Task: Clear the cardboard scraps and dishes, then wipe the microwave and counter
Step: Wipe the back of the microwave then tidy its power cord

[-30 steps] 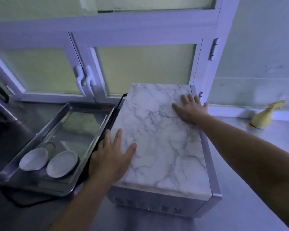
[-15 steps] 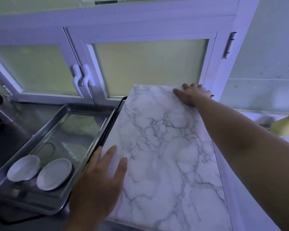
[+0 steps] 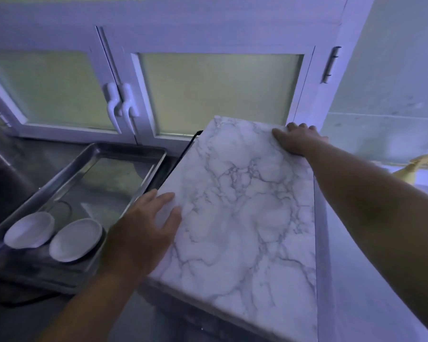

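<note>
In the head view, a marbled board [image 3: 245, 218] lies on top of the microwave [image 3: 321, 243] and covers nearly all of it. The right hand [image 3: 298, 140] is hooked over the board's far right corner. Its thumb is laid on top and its fingers are bent over the back edge, with the tips hidden. The left hand [image 3: 143, 233] is laid flat on the board's near left edge, fingers straight, so it presses rather than grips.

The step is judged to be lifting the board off the microwave so that the top can be wiped. It would be done best if the left fingers were slid under the edge first. The board should be kept level and carried away from the tray side.

Just left of the microwave a metal tray [image 3: 134, 150] is set. At its near end the left dish [image 3: 30, 229] and the right dish [image 3: 76, 239] are held side by side, both small and white. Nothing can be made out in either. The pale counter [image 3: 344, 317] is seen to the right.
</note>
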### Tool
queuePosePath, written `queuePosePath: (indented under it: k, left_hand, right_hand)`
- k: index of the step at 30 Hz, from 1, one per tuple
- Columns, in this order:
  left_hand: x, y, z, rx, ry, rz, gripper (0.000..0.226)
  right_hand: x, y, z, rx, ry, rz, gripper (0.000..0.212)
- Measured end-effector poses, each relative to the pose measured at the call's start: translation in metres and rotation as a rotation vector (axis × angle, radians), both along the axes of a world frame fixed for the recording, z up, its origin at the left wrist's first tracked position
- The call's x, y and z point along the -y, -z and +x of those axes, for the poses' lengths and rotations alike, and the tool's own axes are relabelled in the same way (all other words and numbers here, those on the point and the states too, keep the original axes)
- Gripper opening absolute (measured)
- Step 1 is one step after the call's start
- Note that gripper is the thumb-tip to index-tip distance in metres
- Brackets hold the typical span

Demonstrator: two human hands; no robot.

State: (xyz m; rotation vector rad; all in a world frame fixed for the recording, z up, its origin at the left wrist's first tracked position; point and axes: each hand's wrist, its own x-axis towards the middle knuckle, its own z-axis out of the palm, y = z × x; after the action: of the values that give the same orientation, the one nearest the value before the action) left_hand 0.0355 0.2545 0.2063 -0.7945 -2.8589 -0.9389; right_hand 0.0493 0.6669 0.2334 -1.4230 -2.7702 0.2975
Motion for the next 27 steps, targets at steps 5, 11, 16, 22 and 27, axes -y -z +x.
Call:
queuePosePath:
  k: [5,11,16,22,27]
  left_hand:
    - [0.005,-0.003,-0.012,0.049,0.116,0.003,0.04]
    - [0.011,-0.009,-0.022,0.053,0.327,-0.022,0.047]
    - [0.014,-0.01,-0.038,0.059,0.443,-0.078,0.049]
    - [0.021,-0.009,-0.033,-0.072,0.346,0.053,0.042]
    - [0.048,0.02,0.014,0.154,-0.109,0.57,0.079]
  right_hand:
    - [0.009,0.001,0.052,0.078,0.043,0.079,0.082]
    - [0.028,0.012,0.128,0.052,0.167,0.085,0.089]
    - [0.062,0.014,0.192,0.008,0.248,0.034,0.086]
    - [0.172,0.015,0.219,-0.112,0.165,-0.01,0.064]
    - [0.31,0.03,0.243,-0.41,-0.057,-0.052,0.068]
